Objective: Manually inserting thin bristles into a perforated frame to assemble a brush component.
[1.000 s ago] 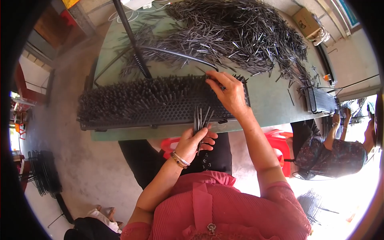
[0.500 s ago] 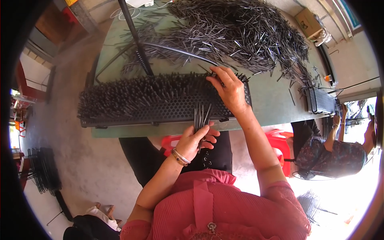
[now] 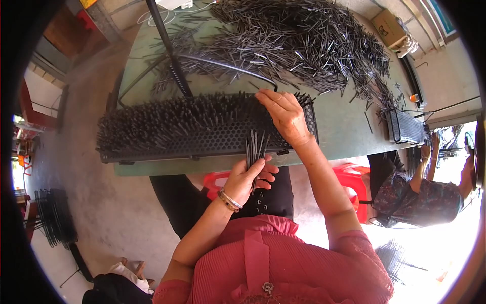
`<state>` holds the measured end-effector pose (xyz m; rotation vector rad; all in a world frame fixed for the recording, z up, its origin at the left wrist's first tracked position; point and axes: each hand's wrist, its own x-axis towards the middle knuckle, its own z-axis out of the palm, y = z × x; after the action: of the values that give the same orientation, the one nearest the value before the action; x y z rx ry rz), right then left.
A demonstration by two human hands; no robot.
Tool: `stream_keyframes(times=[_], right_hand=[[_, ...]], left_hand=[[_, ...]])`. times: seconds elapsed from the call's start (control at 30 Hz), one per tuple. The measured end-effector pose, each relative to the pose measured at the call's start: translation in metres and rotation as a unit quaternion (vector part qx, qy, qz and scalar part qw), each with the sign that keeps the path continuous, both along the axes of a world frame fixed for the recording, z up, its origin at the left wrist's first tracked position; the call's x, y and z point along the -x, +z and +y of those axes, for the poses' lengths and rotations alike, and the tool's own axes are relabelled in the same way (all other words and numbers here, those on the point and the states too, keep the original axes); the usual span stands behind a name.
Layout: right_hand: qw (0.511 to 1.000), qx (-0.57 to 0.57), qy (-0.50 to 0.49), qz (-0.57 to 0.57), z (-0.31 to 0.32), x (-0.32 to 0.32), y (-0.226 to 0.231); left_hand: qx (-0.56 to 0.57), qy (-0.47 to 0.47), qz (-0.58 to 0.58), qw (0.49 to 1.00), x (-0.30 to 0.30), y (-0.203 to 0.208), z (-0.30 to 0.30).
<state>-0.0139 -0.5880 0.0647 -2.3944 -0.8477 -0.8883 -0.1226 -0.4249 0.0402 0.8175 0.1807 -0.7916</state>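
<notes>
In front of me on the table lies a long black perforated panel (image 3: 217, 139). Thin black sticks (image 3: 152, 119) stand upright in its holes, packed thickly over the left and along the far side. Bare holes show across its near middle. Near the panel's front edge, my left hand (image 3: 242, 181) is closed around a loose bundle of black sticks (image 3: 256, 144), their ends fanning upward. My right hand (image 3: 288, 119) is over the panel's right part, its thumb and fingertips pinched at the far side. Whatever is between those fingertips is hidden.
A big heap of loose black sticks (image 3: 304, 45) covers the far part of the green table (image 3: 344, 121). A dark metal bar frame (image 3: 174, 66) rises behind the panel. To the right, another person (image 3: 420, 195) works at a similar panel (image 3: 407, 126). Red stools (image 3: 349, 185) stand below.
My right hand has moved slightly left and down toward the panel, its fingers closing into a tighter pinch. My left hand and its bundle stay nearly still.
</notes>
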Motion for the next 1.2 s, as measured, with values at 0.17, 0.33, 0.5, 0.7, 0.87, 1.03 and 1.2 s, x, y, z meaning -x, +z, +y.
stream_keyframes(times=[0.17,0.33,0.5,0.7,0.87,1.03,1.2], right_hand=[[1.0,-0.006,-0.005,-0.009,0.0,0.002,-0.004],[1.0,-0.011,-0.021,-0.011,0.001,0.002,-0.003],[0.988,-0.136,-0.072,0.012,-0.001,0.02,0.01],[0.835,-0.352,-0.094,0.413,0.0,0.077,0.032],[0.733,-0.403,-0.018,0.547,-0.011,0.084,0.024],[0.729,-0.413,-0.021,0.546,-0.02,0.083,0.015],[0.729,-0.49,-0.013,0.478,-0.03,0.07,0.028]], left_hand=[[-0.017,0.003,0.002,1.0,0.0,-0.003,0.001],[-0.018,0.002,-0.015,1.0,0.0,-0.003,0.0],[-0.027,-0.002,-0.015,1.0,0.0,-0.002,-0.002],[-0.019,0.021,-0.071,0.997,-0.002,0.02,-0.007],[-0.023,-0.012,-0.088,0.996,0.004,0.024,-0.014],[-0.045,-0.019,-0.082,0.995,0.008,0.013,-0.019],[-0.051,-0.029,-0.08,0.995,0.002,0.015,-0.018]])
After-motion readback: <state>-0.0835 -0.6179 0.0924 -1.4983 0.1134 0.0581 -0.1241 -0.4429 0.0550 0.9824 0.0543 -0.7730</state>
